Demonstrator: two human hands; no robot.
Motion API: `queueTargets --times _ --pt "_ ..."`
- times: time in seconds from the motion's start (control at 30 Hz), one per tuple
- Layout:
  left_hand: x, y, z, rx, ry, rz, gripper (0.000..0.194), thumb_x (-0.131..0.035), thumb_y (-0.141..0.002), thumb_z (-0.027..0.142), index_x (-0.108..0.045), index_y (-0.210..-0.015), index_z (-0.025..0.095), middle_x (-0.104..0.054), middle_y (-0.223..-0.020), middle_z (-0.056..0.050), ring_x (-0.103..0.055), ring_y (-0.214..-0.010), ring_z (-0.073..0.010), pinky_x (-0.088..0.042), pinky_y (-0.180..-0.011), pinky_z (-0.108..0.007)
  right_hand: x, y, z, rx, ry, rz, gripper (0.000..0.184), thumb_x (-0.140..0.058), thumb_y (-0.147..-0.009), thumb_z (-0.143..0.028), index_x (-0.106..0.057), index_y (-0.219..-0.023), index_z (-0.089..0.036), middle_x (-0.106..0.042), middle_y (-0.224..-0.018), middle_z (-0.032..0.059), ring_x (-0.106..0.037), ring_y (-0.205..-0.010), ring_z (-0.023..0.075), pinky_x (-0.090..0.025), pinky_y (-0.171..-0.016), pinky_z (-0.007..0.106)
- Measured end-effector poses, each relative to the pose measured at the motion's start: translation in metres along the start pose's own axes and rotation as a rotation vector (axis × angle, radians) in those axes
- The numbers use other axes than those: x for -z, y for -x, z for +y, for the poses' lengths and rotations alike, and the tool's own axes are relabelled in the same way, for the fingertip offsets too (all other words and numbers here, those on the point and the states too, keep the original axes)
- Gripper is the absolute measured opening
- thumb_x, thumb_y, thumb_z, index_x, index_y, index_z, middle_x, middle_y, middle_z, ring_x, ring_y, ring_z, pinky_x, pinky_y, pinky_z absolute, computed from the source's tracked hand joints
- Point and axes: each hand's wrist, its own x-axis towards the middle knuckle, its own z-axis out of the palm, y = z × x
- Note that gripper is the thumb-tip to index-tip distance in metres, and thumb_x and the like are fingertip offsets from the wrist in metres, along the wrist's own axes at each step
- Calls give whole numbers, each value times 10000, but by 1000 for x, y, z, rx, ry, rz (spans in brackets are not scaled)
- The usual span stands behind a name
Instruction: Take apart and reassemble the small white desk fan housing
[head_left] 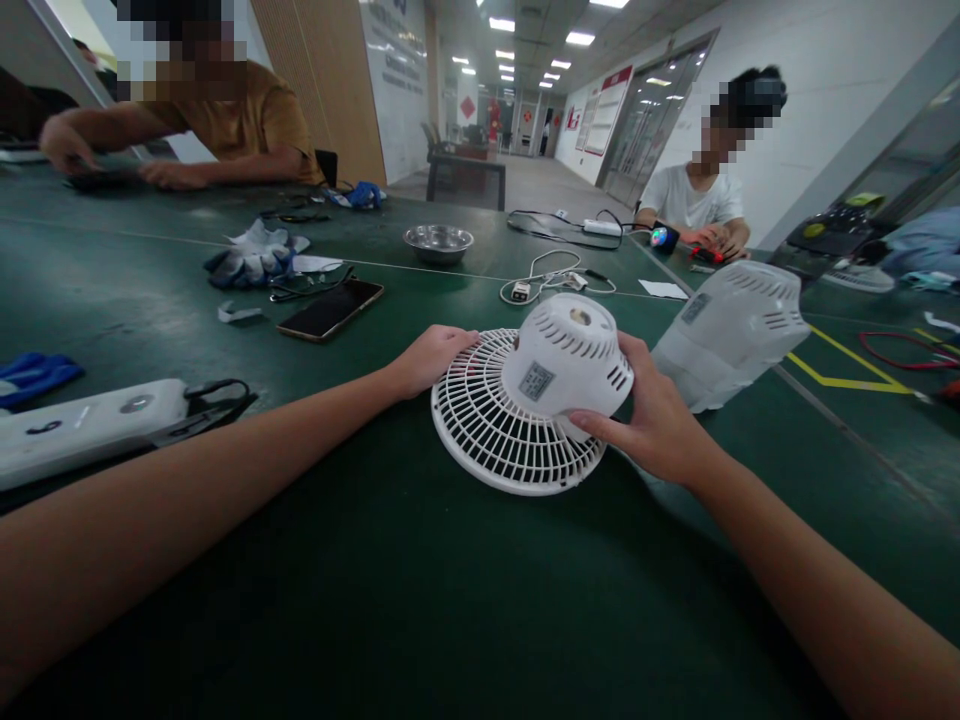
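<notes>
A white fan head point(559, 365) lies grille-down on the green table, its motor housing facing up with a grey label on the side. The round fan grille point(480, 420) spreads out beneath the housing. My right hand point(652, 415) is wrapped round the right side of the housing, thumb toward me. At the far left rim of the grille, my left hand point(435, 360) is closed on the edge, with its fingertips partly hidden. Just right of my right hand stands another white plastic housing point(731, 335) with vent slots, tilted.
A metal bowl point(439, 243), white cables point(559, 280) and a phone point(331, 309) lie beyond my hands. Work gloves point(255, 253) are further left. A white power-bank-like device point(97, 425) sits at left. Two people sit across the green table point(375, 560).
</notes>
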Motion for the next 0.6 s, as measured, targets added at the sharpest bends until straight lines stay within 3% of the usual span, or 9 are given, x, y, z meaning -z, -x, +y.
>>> queueTargets --times 0.6 --pt "-1 6 7 47 -7 -39 312 -519 -958 396 -641 -766 183 -672 -726 -18 -624 -633 -142 -496 -622 -263 3 4 8 57 -17 -9 954 -771 -741 -578 -276 -1493 -262 -543 -1425 158 -569 -1252 424 -500 -998 631"
